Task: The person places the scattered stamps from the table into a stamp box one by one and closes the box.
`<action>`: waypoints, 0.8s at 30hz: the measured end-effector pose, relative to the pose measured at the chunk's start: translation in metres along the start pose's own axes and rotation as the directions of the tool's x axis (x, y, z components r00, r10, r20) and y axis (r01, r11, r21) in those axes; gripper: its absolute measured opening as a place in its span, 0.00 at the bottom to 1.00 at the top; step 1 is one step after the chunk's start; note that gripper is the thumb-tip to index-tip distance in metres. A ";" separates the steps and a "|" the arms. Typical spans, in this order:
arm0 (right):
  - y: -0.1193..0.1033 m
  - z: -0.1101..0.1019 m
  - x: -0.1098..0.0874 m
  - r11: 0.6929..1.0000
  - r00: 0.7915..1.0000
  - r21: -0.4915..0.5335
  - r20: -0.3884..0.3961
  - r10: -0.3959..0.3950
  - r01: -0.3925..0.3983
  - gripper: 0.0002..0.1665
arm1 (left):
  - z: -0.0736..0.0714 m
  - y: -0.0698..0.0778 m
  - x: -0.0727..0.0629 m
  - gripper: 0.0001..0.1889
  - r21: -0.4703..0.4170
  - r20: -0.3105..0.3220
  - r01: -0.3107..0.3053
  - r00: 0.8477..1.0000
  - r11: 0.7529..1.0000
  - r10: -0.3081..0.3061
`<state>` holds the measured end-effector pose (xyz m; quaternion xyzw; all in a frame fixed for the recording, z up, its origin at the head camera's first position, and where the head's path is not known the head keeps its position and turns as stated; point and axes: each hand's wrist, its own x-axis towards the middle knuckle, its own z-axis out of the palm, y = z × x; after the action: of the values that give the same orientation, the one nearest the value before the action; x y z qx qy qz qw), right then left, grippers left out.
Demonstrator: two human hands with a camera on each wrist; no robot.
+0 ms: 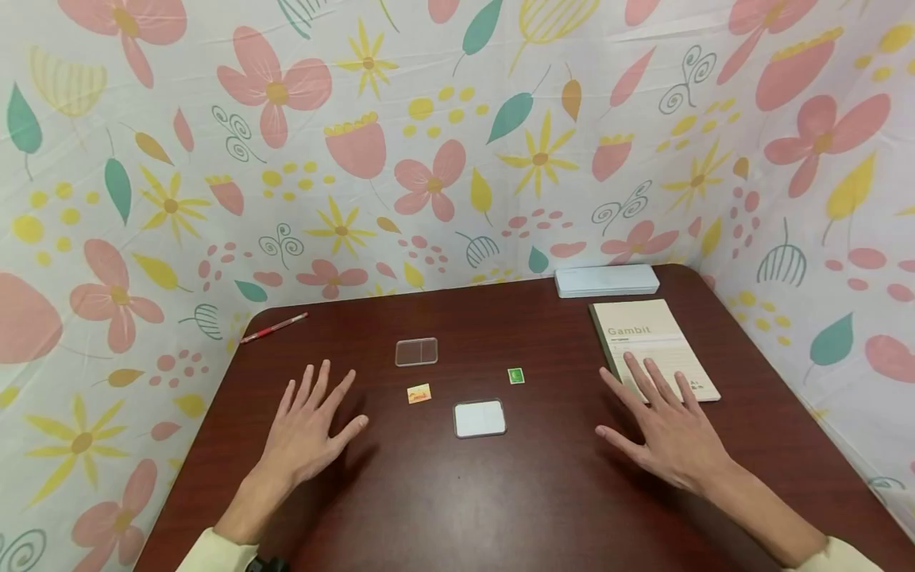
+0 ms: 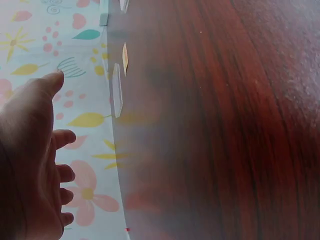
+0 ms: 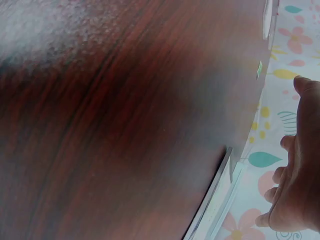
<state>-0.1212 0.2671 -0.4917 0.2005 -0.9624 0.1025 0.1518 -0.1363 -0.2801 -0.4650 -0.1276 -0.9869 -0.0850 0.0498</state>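
Dark-red, wood-grained worktop (image 1: pixel 400 508) beneath the left grip (image 1: pixel 303 435), spread-fingered, holding nothing; rightward, lying nearer this grip, a clear rectangular plastic case (image 1: pixel 417 352) and small yellow printed card (image 1: pixel 418 394); about midway, a white clear-rimmed rectangular case (image 1: pixel 480 419), long axis crosswise; then a small green card (image 1: pixel 516 376), nearer the right grip (image 1: pixel 672 438), likewise released.

Pale fabric (image 1: pixel 429 87) — printed with pink and yellow blooms, teal leaves and curling sprigs — hangs behind and along the sides of a dark reddish-brown surface (image 1: pixel 543 477) with rounded far corners. Light leaves a soft sheen on its glossy top, where dark wood grain runs in streaks.
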 end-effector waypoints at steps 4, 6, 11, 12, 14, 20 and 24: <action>-0.001 0.002 0.002 1.000 1.000 0.009 -0.013 -0.025 0.025 0.51 | -0.003 0.000 0.002 0.42 -0.052 0.034 0.024 0.999 0.998 -0.022; -0.002 0.004 0.003 0.999 0.999 0.018 -0.019 -0.041 0.041 0.52 | -0.004 -0.001 0.004 0.42 -0.099 0.047 0.036 0.998 0.994 -0.032; -0.003 0.007 0.007 0.994 0.998 0.090 -0.013 -0.061 0.062 0.56 | -0.006 -0.003 0.009 0.49 -0.302 0.096 0.088 0.994 0.949 -0.061; -0.004 0.008 0.009 0.992 0.998 0.111 -0.006 -0.062 0.062 0.57 | -0.007 -0.003 0.011 0.50 -0.346 0.104 0.102 0.992 0.933 -0.070; -0.005 0.010 0.012 0.985 0.998 0.161 0.000 -0.061 0.060 0.59 | -0.006 -0.005 0.014 0.51 -0.430 0.112 0.133 0.989 0.893 -0.094; -0.012 0.016 0.026 0.956 0.998 0.289 -0.005 -0.061 0.060 0.67 | -0.003 -0.005 0.027 0.45 -0.610 0.081 0.174 0.984 0.773 -0.157; -0.019 0.022 0.035 0.930 0.998 0.364 -0.009 -0.059 0.058 0.69 | 0.003 -0.003 0.035 0.39 -0.677 0.061 0.173 0.982 0.715 -0.180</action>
<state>-0.1497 0.2320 -0.4980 0.2537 -0.9205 0.2743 0.1139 -0.1714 -0.2742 -0.4645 -0.0417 -0.8949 -0.4442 -0.0039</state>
